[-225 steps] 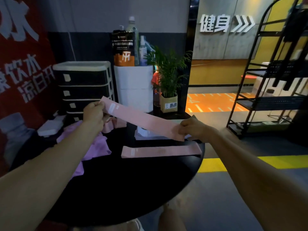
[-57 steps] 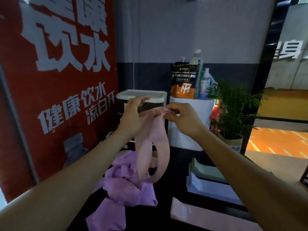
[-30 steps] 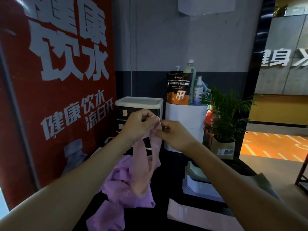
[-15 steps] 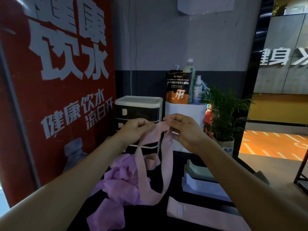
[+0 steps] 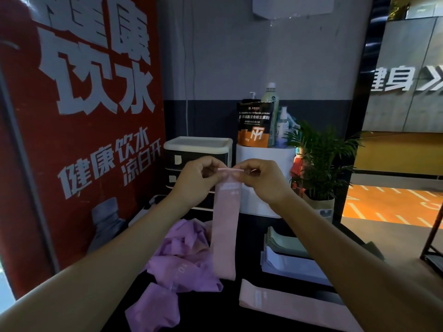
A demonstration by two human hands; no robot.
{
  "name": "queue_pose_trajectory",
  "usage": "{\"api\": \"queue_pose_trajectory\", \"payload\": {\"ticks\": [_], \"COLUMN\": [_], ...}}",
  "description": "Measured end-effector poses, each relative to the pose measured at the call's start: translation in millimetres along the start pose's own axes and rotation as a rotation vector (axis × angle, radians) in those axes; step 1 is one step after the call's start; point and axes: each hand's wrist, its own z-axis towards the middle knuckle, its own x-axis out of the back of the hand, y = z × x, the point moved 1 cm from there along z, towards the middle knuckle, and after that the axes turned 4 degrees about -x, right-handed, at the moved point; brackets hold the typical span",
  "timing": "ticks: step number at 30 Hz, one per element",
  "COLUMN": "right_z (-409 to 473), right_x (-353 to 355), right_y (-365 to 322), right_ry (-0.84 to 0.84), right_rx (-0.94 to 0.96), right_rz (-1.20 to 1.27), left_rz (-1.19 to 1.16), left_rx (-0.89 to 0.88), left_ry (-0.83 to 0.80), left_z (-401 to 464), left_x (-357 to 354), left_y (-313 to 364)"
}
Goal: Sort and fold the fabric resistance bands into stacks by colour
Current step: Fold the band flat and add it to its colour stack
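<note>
A pink fabric band (image 5: 226, 226) hangs flat and straight above the black round table (image 5: 215, 312). My left hand (image 5: 195, 180) and my right hand (image 5: 260, 179) each pinch a top corner of it, close together at chest height. Below on the left lies a loose heap of purple bands (image 5: 177, 264). Another pink band (image 5: 282, 305) lies flat on the table at the front right. Folded pale green and white bands (image 5: 285, 250) sit stacked behind it.
A red poster wall (image 5: 79, 130) stands close on the left. Behind the table are a black drawer unit (image 5: 199, 152), a white cabinet (image 5: 261, 152) with a pouch and bottles, and a potted plant (image 5: 318, 164). A black rack (image 5: 431, 248) is at the right edge.
The pink band was a twisted open loop half a second ago. Now it hangs flattened into a single straight strip, and my hands have come level at its top edge.
</note>
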Motion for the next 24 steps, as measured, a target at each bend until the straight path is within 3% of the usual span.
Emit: {"api": "queue_pose_trajectory", "payload": {"ticks": [10, 15, 18, 24], "right_z": [4, 3, -2, -21], "right_x": [11, 19, 21, 15], "right_y": [0, -4, 5, 40], "right_ry": [0.107, 0.129, 0.035, -0.157], "right_rx": [-0.086, -0.140, -0.217, -0.325], "right_rz": [0.052, 0.141, 0.169, -0.002], "left_rz": [0.004, -0.079, -0.210, -0.544], "left_rx": [0.113, 0.152, 0.185, 0.317], "left_ry": [-0.173, -0.108, -0.018, 0.138], "left_z": [-2, 0, 7, 21], "left_x": [-19, -28, -30, -29], "left_y": [2, 9, 17, 34]}}
